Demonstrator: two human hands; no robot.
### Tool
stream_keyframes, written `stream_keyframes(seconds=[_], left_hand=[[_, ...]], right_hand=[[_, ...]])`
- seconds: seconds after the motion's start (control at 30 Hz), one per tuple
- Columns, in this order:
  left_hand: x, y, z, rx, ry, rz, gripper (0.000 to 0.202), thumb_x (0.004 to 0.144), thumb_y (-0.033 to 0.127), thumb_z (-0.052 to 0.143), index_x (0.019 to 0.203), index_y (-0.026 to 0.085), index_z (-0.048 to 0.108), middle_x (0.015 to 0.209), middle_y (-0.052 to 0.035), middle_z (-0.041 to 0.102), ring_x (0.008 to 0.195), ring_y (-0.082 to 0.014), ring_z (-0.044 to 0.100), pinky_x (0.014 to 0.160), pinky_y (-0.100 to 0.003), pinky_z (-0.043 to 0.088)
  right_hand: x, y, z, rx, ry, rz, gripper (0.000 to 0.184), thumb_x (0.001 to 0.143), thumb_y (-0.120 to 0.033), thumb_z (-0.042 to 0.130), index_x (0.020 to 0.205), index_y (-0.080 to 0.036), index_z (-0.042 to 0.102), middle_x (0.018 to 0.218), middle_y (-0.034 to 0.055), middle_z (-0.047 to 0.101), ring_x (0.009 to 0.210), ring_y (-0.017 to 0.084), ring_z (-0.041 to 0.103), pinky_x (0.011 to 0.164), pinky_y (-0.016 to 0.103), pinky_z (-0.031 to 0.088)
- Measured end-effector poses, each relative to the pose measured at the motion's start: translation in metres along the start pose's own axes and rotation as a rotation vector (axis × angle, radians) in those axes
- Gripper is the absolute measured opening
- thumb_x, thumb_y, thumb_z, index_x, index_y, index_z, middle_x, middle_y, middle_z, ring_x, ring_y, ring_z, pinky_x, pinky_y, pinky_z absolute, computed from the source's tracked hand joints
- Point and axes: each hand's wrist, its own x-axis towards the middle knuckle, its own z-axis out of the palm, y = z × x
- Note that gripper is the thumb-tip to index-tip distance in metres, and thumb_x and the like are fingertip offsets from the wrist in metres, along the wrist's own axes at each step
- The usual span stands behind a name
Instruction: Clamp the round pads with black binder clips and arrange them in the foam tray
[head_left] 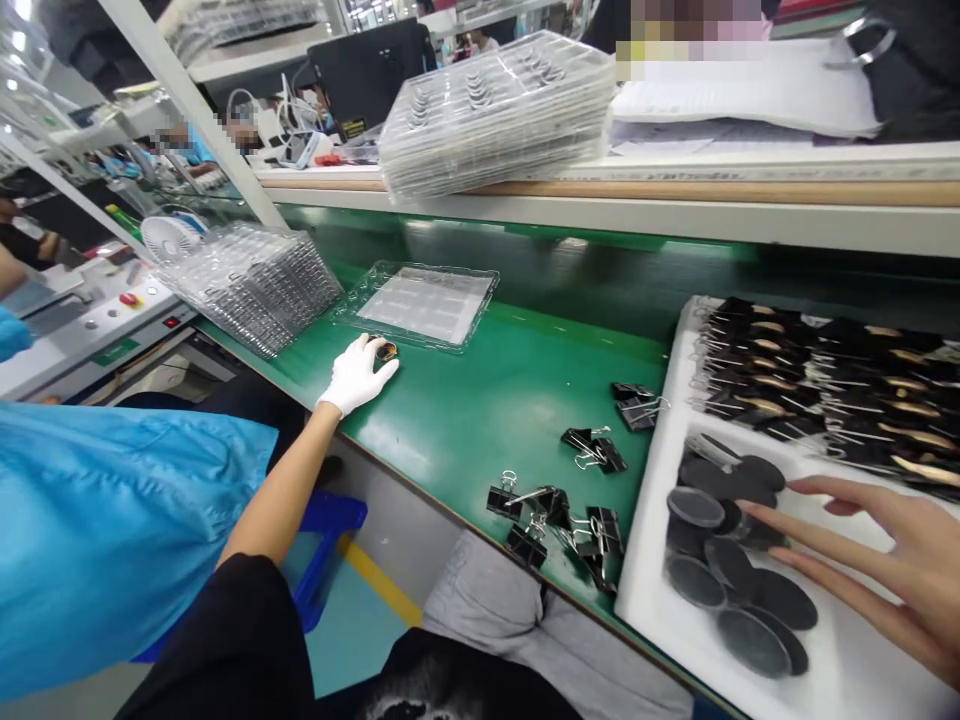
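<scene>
My left hand [357,376], in a white glove, rests on the green bench with thumb and fingers closed around a small dark round piece [386,351] that shows some orange. Just beyond it lies a clear plastic tray [420,305] with a whitish sheet-like area inside. At the right, my bare right hand [862,550] reaches over a white foam box [645,545], its fingers stretched out and apart. Beneath and beside those fingertips is a loose pile of dark grey round discs [694,580]. Whether a fingertip touches a disc is unclear.
Several black binder clips [555,510] lie on the bench left of the box. Clipped black pieces [765,350] fill the box's far part. Stacked clear trays [255,285] stand at the left, more trays [495,110] on the shelf. A blue-clad person [112,530] is close at left.
</scene>
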Motion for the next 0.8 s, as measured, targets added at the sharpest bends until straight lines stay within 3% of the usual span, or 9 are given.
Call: stream_keyframes(seconds=[0.1,0.23,0.3,0.43,0.53,0.63,0.73,0.8], left_hand=[[-0.013,0.025,0.003,0.045,-0.01,0.088,0.056,0.1,0.053,0.049,0.143,0.019,0.06,0.155,-0.015,0.057,0.146,-0.0337,0.049,0.123,-0.047,0.038],[-0.039,0.075,0.012,0.035,0.002,0.209,0.051,0.102,0.05,0.048,0.142,0.021,0.06,0.153,-0.0138,0.059,0.143,-0.0325,0.052,0.121,-0.047,0.041],[-0.053,0.104,0.017,0.018,0.008,0.26,0.05,0.103,0.049,0.048,0.142,0.021,0.061,0.153,-0.0144,0.057,0.142,-0.0331,0.052,0.119,-0.046,0.042],[-0.066,0.156,0.021,0.037,0.011,0.231,0.054,0.099,0.052,0.054,0.141,0.02,0.062,0.155,-0.0193,0.052,0.137,-0.0392,0.054,0.11,-0.051,0.047],[-0.053,0.176,0.013,0.118,0.017,0.227,0.075,0.093,0.062,0.061,0.153,0.017,0.052,0.157,-0.0234,0.049,0.134,-0.0459,0.052,0.102,-0.057,0.047],[-0.023,0.181,0.004,0.169,-0.133,0.411,0.067,0.095,0.063,0.058,0.151,0.026,0.056,0.151,-0.0179,0.057,0.126,-0.0433,0.055,0.097,-0.056,0.046],[0.007,0.185,0.002,0.203,-0.275,0.63,0.053,0.099,0.058,0.056,0.137,0.024,0.067,0.135,-0.016,0.068,0.119,-0.0375,0.061,0.099,-0.052,0.042],[0.02,0.189,0.004,0.266,-0.283,0.705,0.055,0.098,0.057,0.056,0.132,0.016,0.07,0.121,-0.0194,0.071,0.112,-0.0363,0.064,0.097,-0.049,0.042]], right_hand=[[-0.002,-0.005,-0.002,0.026,-0.014,-0.147,0.026,0.092,-0.054,0.055,0.104,-0.062,0.077,0.104,0.0136,0.079,0.081,0.037,0.075,0.061,0.055,0.052],[0.005,-0.018,-0.017,0.071,-0.021,-0.119,0.032,0.099,-0.054,0.047,0.092,-0.046,0.077,0.098,0.0105,0.081,0.079,0.036,0.077,0.064,0.055,0.053],[0.012,-0.027,-0.027,0.163,-0.043,-0.056,0.03,0.099,-0.057,0.051,0.095,-0.042,0.077,0.097,0.0081,0.082,0.082,0.035,0.078,0.068,0.053,0.057],[0.037,-0.052,-0.038,0.485,-0.156,0.241,0.042,0.098,-0.067,0.054,0.088,-0.033,0.076,0.083,0.0066,0.081,0.073,0.029,0.078,0.064,0.043,0.06],[0.066,-0.069,-0.03,0.938,-0.215,0.443,0.049,0.091,-0.072,0.065,0.088,-0.025,0.076,0.077,0.0086,0.08,0.073,0.026,0.079,0.073,0.041,0.067],[0.1,-0.078,-0.015,1.317,-0.201,0.586,0.044,0.087,-0.065,0.076,0.094,-0.022,0.078,0.095,0.0121,0.083,0.081,0.024,0.081,0.076,0.037,0.071],[0.128,-0.083,-0.003,1.479,-0.242,0.686,0.034,0.093,-0.054,0.075,0.093,-0.02,0.079,0.1,0.0143,0.083,0.084,0.022,0.081,0.078,0.035,0.071],[0.14,-0.086,0.003,1.521,-0.265,0.739,0.031,0.097,-0.048,0.073,0.089,-0.019,0.079,0.098,0.0147,0.084,0.085,0.021,0.081,0.081,0.034,0.071]])
